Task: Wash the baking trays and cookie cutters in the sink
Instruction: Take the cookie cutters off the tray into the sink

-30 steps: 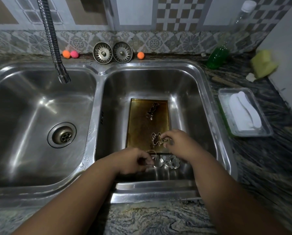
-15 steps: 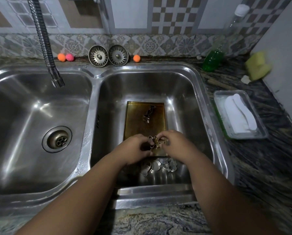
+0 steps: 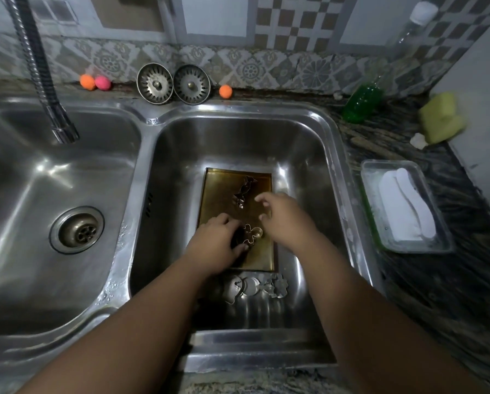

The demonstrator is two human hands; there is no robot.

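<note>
The left hand (image 3: 215,243) is down in the right basin of the sink (image 3: 343,166) with its fingers curled in tight. They seem to pinch the left edge of a man-shaped cutter (image 3: 253,234), though the dim light and the hand's own shadow make the grip hard to read. The cutter reaches out past those fingertips to their right, over the near half of the baking tray (image 3: 262,257), which lies flat on the basin floor.

The right hand (image 3: 285,220) hovers just right of the cutter and holds nothing. Its fingers are loosely spread and half bent, the thumb tip close to the cutter's head. Just left of its fingertips, a second cutter (image 3: 244,191) lies on the far half of the tray.

Back from the fingers, between the two forearms, a small heap of cutters (image 3: 255,288) rests on bare steel at the tray's near edge.

Well beyond the fingers, two strainers (image 3: 154,83) lean against the wall tiles. Far left of the left hand, the tap (image 3: 39,66) hangs over the other basin. Right of the right hand, a clear tub (image 3: 374,177) sits on the counter.
</note>
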